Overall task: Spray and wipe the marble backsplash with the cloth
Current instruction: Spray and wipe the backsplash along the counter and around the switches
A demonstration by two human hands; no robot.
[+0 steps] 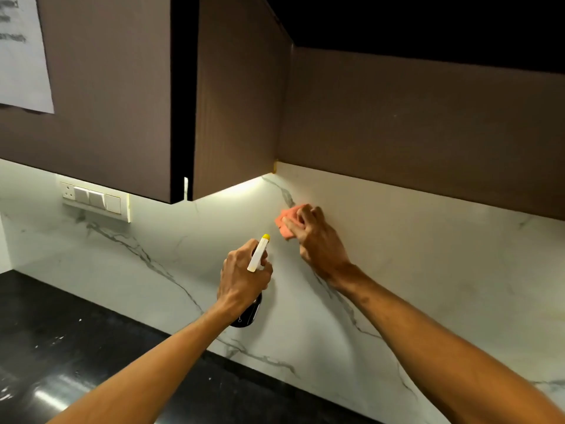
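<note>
Fingers (305,215) of the right hand (318,240) clench a crumpled orange cloth (284,217) against the smooth, grey-veined marble backsplash (397,240), so wiping seems underway. Below-left of them, the left hand (241,276) grips a dark spray bottle (249,313) with a white, yellow-tipped nozzle (259,254). The next move likely calls for firm sweeps across the adjacent stone.

Brown upper cabinets (107,117) hung overhead, split by a black gap (184,87). A printed paper sheet (21,56) was fixed to the left door. A white switch panel (94,198) sat just below. Under-cabinet light (241,188) glowed. The black surface (61,332) was glossy.
</note>
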